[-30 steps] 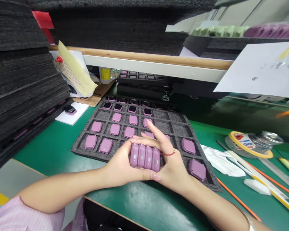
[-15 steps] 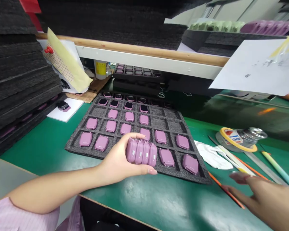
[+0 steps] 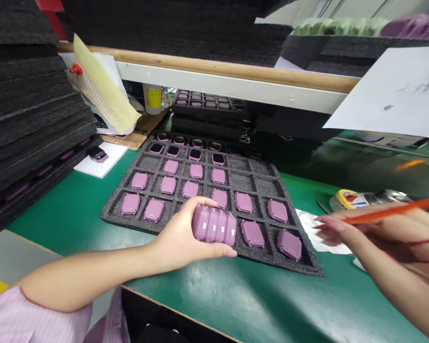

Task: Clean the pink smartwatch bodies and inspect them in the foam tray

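Note:
Above the front edge of a black foam tray (image 3: 214, 234), my left hand (image 3: 186, 231) grips a row of several purple watch cases (image 3: 214, 225), pressed side by side between thumb and fingers. Their narrow sides with small silvery marks face me. My right hand (image 3: 382, 238) is at the right, pinching a thin orange stick (image 3: 389, 212) that looks like a pen or brush; its tip points left. In the tray's compartments lie more purple watch cases (image 3: 243, 202), and farther back some show dark screens (image 3: 195, 154).
A white cloth (image 3: 309, 226) and a yellow tape roll (image 3: 343, 199) lie behind my right hand. Stacked foam trays (image 3: 35, 114) rise at the left, near a watch (image 3: 97, 153) on white paper. A shelf edge (image 3: 218, 78) crosses above the bench, with a paper sheet (image 3: 393, 95) hanging right.
My right hand has picked up the orange stick from the bench and raised it toward the tray's right side. My left hand keeps its hold on the watch cases. The view has shifted slightly.

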